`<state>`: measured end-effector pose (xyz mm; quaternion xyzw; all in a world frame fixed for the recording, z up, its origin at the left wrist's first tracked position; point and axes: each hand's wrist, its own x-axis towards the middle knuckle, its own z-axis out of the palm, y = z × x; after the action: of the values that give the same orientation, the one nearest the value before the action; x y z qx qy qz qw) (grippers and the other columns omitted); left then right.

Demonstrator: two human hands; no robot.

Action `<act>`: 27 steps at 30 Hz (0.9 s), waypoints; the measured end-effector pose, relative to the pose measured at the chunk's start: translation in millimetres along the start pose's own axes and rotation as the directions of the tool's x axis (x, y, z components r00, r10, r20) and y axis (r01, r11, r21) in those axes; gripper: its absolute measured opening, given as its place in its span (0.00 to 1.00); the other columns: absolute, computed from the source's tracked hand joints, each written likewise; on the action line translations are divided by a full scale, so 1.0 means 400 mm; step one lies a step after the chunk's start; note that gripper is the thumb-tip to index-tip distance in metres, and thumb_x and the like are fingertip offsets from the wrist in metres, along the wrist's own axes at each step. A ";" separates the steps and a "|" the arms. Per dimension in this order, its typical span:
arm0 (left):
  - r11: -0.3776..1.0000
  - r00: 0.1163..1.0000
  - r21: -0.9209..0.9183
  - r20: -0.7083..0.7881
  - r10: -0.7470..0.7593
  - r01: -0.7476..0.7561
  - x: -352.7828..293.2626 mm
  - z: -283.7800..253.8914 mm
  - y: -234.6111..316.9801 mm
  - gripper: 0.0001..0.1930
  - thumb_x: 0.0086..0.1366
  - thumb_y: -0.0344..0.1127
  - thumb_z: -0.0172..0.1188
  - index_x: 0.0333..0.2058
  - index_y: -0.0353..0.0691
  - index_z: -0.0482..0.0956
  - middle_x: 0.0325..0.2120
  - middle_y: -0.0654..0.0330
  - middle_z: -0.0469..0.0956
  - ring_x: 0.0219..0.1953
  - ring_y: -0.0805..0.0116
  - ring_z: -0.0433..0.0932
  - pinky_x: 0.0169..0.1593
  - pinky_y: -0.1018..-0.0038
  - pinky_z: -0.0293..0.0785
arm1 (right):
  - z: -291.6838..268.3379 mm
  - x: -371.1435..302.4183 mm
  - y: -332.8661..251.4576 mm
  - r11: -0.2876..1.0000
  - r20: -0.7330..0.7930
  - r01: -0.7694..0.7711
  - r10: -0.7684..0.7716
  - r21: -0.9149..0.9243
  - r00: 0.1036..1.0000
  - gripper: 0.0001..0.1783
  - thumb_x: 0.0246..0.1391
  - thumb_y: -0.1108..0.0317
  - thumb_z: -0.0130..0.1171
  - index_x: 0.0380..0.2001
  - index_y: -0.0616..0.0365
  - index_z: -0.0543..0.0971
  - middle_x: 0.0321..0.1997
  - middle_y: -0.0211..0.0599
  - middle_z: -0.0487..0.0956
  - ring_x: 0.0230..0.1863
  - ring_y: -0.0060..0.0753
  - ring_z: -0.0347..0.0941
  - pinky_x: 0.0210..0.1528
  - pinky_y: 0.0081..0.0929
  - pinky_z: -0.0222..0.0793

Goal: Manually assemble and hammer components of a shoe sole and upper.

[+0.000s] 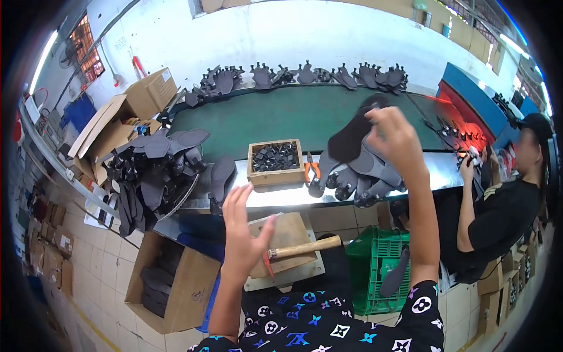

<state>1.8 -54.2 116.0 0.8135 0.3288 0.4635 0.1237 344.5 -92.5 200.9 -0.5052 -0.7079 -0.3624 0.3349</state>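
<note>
My right hand, raised over the near right side of the green-topped bench, has its fingers pinched at the upper end of a dark shoe sole. That sole hangs tilted above a pile of grey soles with black fittings. My left hand is open and empty, its fingers spread just in front of the metal bench edge. A hammer with a wooden handle and red head lies on a worn board at my lap. Near the left hand, a single grey sole rests on the bench edge.
A wooden box of small black parts stands beside orange-handled pliers. Soles heap up at left and line the belt's far side. Below are a carton and a green crate. A co-worker sits at right.
</note>
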 end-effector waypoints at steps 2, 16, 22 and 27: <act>0.995 0.997 0.068 -0.021 0.079 -0.077 0.035 -0.016 0.067 0.31 0.60 0.36 0.66 0.60 0.32 0.68 0.61 0.46 0.66 0.63 0.52 0.67 0.66 0.61 0.61 | -0.034 0.058 -0.163 0.950 0.075 0.185 -0.209 0.252 0.975 0.24 0.39 0.78 0.67 0.44 0.55 0.78 0.41 0.35 0.76 0.35 0.37 0.77 0.36 0.33 0.78; 0.430 0.736 -0.751 0.108 -0.669 0.501 -0.167 -0.126 0.001 0.30 0.69 0.35 0.60 0.66 0.42 0.61 0.40 0.58 0.79 0.27 0.78 0.76 0.26 0.82 0.74 | 0.094 -0.491 -0.465 0.852 0.815 -0.514 0.225 0.102 0.535 0.39 0.41 0.64 0.70 0.60 0.51 0.68 0.44 0.46 0.79 0.35 0.49 0.79 0.34 0.43 0.75; 0.898 0.881 -0.067 0.238 -0.408 0.434 -0.181 0.133 -0.131 0.28 0.66 0.29 0.57 0.65 0.40 0.65 0.60 0.50 0.68 0.61 0.53 0.66 0.63 0.63 0.60 | -0.076 -0.614 -0.402 0.577 0.574 -0.815 0.652 0.048 0.496 0.10 0.46 0.71 0.64 0.36 0.56 0.81 0.24 0.41 0.81 0.24 0.46 0.79 0.26 0.37 0.72; 0.974 0.963 0.034 0.143 -0.228 0.226 -0.125 0.183 -0.167 0.31 0.60 0.35 0.60 0.63 0.37 0.66 0.62 0.46 0.66 0.64 0.44 0.61 0.66 0.53 0.55 | -0.201 -0.648 -0.511 -0.349 0.738 -0.864 0.674 0.363 0.038 0.12 0.58 0.71 0.59 0.44 0.66 0.78 0.18 0.28 0.74 0.16 0.21 0.70 0.19 0.20 0.66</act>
<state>17.0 -28.8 9.0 0.8033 0.4139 0.3826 0.1925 225.9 -329.6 -11.5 -0.6553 -0.2496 0.3997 0.5904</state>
